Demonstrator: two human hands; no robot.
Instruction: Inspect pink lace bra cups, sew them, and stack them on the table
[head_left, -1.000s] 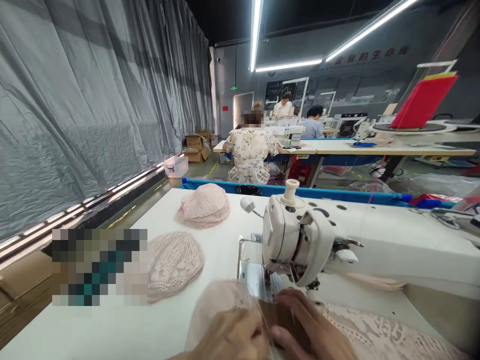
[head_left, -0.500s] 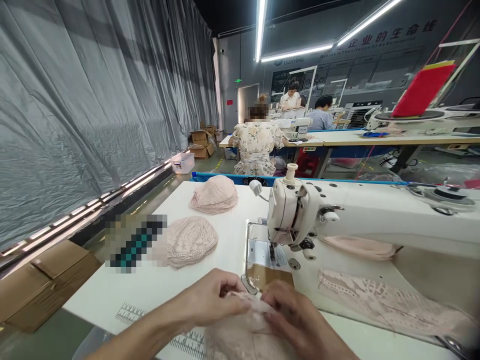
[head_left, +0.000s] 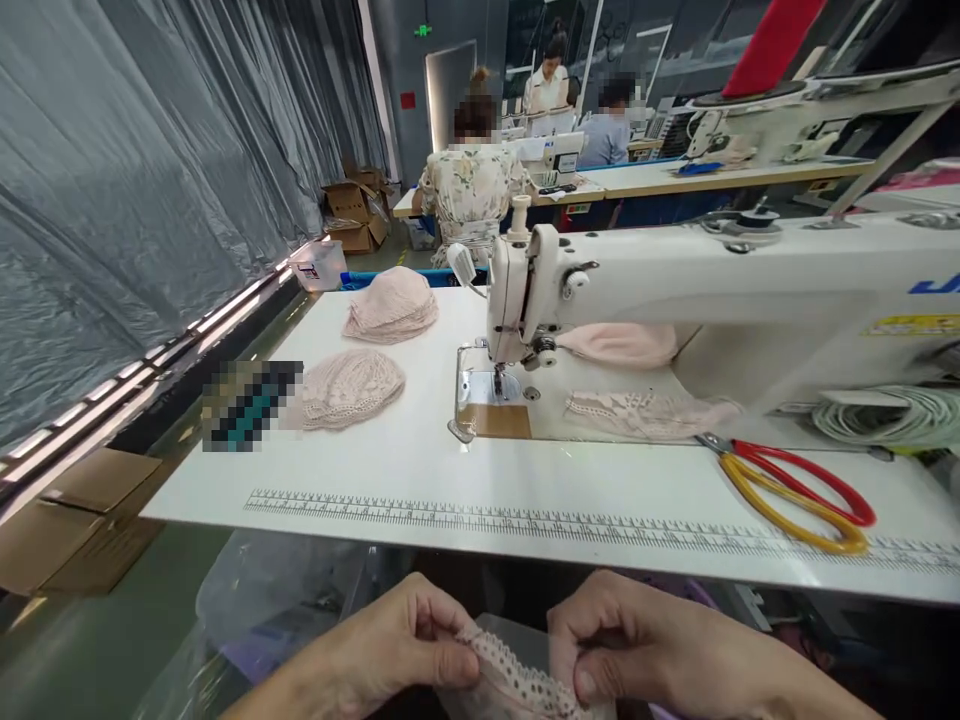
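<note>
Between my two hands, in front of the table edge, a pale pink lace piece (head_left: 517, 672) is stretched, its scalloped edge with small holes facing up. My left hand (head_left: 409, 650) pinches one end between thumb and fingers. The other end is pinched by my right hand (head_left: 630, 640). Lower parts of the lace run out of the frame. Beyond the table edge stands a white sewing machine (head_left: 517, 290) with its needle over the metal plate. Left of it lie a stack of lace cups (head_left: 352, 388) and a stack of plain pink cups (head_left: 394, 305).
Scissors (head_left: 795, 495) with red and yellow handles lie at the right, by a printed ruler (head_left: 450, 515). Under the machine arm are a lace strip (head_left: 637, 412) and a pink fabric piece (head_left: 622, 345). Cardboard boxes (head_left: 75, 520) stand left. A co-worker (head_left: 476, 185) sits ahead.
Both hands have moved from above the table back toward me with the lace, and spread apart, showing its edge. The view has tilted down, bringing the scissors into sight.
</note>
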